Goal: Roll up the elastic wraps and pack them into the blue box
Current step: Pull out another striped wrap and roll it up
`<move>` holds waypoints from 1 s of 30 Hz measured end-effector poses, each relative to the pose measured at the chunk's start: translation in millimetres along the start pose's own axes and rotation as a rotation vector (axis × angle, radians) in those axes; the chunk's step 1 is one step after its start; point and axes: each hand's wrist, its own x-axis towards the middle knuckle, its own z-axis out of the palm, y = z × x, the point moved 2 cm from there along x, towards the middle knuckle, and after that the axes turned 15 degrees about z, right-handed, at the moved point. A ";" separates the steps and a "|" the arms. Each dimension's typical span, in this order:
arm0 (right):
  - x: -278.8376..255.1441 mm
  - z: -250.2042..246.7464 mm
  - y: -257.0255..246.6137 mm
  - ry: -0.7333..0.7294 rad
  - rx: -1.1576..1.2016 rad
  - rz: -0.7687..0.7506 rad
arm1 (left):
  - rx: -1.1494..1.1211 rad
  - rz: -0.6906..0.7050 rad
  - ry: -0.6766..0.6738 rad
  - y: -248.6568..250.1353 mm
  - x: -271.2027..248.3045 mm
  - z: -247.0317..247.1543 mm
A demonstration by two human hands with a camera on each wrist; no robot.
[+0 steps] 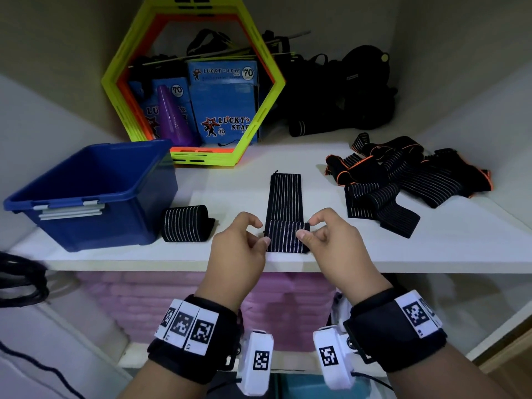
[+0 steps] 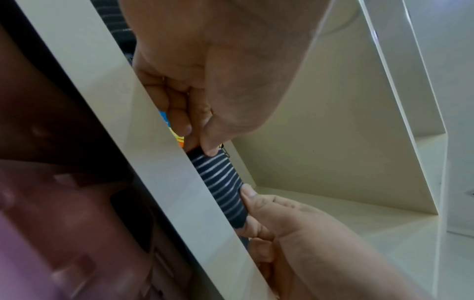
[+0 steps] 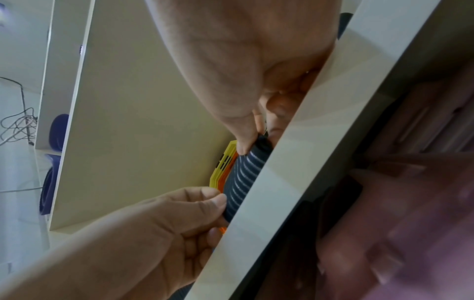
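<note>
At frame centre, my left hand (image 1: 240, 244) and right hand (image 1: 326, 236) pinched the wrap's (image 1: 285, 208) rolled end on the shelf (image 1: 230, 197). Uneven thumb pressure could skew the roll; slack could unwind it.

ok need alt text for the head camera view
Two bare hands, left hand and right hand, pinch the rolled near end of a black striped elastic wrap lying on a white shelf. An empty blue plastic box and one finished roll sit left; a pile of unrolled wraps lies right.
</note>
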 end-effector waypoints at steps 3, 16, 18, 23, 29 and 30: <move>-1.4 -0.5 -0.4 -0.019 0.041 0.018 | 0.009 -0.008 -0.052 0.4 0.8 -3.6; -11.3 1.0 -6.7 -0.007 -0.110 -0.015 | 0.028 -0.019 0.009 1.9 -2.1 -4.6; -15.0 7.5 -8.8 0.033 -0.233 -0.074 | 0.020 -0.020 0.023 2.0 -2.3 -3.0; -21.6 15.9 -12.1 0.074 -0.415 -0.062 | 0.016 0.011 0.053 3.4 -4.9 -3.1; -17.5 11.1 -15.5 -0.006 -0.461 -0.059 | 0.113 0.151 -0.084 4.0 -0.2 -2.2; -15.9 11.1 -14.3 -0.018 -0.480 -0.048 | 0.135 0.147 -0.113 3.9 -0.1 0.0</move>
